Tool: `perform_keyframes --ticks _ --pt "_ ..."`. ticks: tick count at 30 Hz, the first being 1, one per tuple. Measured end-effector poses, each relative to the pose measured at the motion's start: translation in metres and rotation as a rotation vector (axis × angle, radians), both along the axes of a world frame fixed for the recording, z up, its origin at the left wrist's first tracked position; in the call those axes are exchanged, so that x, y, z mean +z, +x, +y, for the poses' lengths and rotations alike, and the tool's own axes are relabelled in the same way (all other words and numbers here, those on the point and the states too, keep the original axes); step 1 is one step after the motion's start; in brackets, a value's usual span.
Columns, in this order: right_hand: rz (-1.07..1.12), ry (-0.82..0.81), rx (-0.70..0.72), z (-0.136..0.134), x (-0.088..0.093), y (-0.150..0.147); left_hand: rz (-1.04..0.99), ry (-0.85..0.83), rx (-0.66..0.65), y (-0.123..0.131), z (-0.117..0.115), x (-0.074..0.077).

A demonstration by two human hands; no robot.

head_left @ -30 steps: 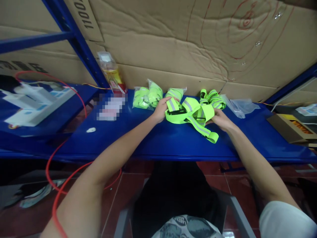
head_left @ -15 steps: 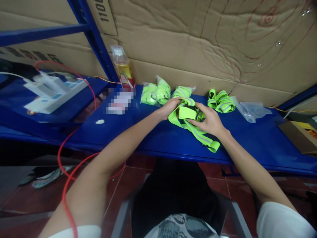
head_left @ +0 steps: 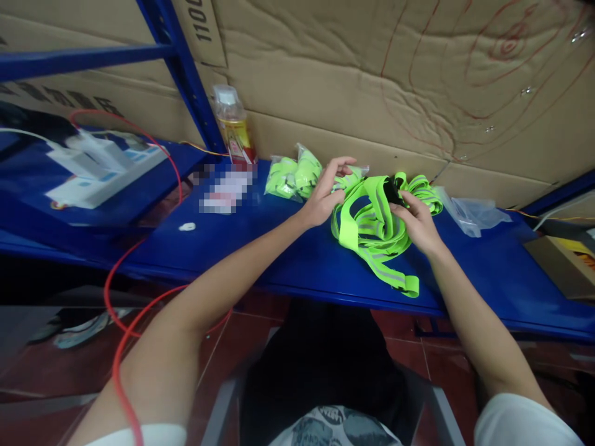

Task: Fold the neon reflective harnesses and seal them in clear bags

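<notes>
A neon-green reflective strap vest (head_left: 372, 226) lies bunched on the blue shelf (head_left: 288, 260), one strap end trailing toward the front edge. My right hand (head_left: 416, 223) grips its upper part at a black buckle, lifting the loops slightly. My left hand (head_left: 325, 192) is at the vest's left edge, fingers spread and raised, touching the strap. Behind my left hand lie bagged green vests (head_left: 292, 176). Another folded green vest (head_left: 423, 192) sits behind my right hand.
A bottle with a yellow label (head_left: 232, 130) stands against the cardboard back wall. Empty clear bags (head_left: 474, 214) lie at the right, a cardboard box (head_left: 562, 263) farther right. A red cable (head_left: 134, 291) hangs at the left, below white boxes (head_left: 97, 170).
My right hand has lifted the vest's loops up and to the right, opening the folded bundle. My left hand's fingers have opened and risen from the strap.
</notes>
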State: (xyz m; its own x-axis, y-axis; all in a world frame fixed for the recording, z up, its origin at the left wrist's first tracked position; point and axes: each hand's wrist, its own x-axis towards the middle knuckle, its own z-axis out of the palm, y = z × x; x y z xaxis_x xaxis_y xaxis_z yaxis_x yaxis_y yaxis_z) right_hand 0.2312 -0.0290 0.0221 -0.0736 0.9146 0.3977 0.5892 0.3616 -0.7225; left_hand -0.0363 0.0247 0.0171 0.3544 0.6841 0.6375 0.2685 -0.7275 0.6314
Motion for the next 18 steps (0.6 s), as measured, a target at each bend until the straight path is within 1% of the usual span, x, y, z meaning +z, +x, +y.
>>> perform_keyframes --ticks 2,4,6,9,11,13,15,18 --pt "0.034 -0.046 0.002 -0.001 0.001 0.0 0.02 0.062 -0.108 0.004 -0.006 0.001" --pt "0.071 -0.091 0.018 -0.003 0.003 0.001 0.045 0.103 -0.171 0.009 -0.009 -0.003" --pt "0.093 -0.161 0.073 -0.005 0.004 0.0 0.073 0.113 -0.189 0.013 -0.01 -0.007" --pt "0.147 -0.275 0.155 -0.006 0.006 -0.002 0.152 0.143 -0.152 0.016 -0.009 -0.012" --pt "0.233 -0.341 0.162 -0.005 0.004 -0.002 0.224 0.183 -0.15 0.014 -0.009 -0.012" --pt "0.319 -0.425 0.166 -0.003 0.002 -0.002 0.28 0.201 -0.188 0.012 -0.009 -0.01" --pt "0.346 -0.526 0.19 -0.002 0.001 0.001 0.295 0.19 -0.234 0.01 -0.008 -0.008" --pt "0.293 -0.641 0.261 -0.003 0.003 0.008 0.24 0.14 -0.268 0.01 -0.004 -0.009"
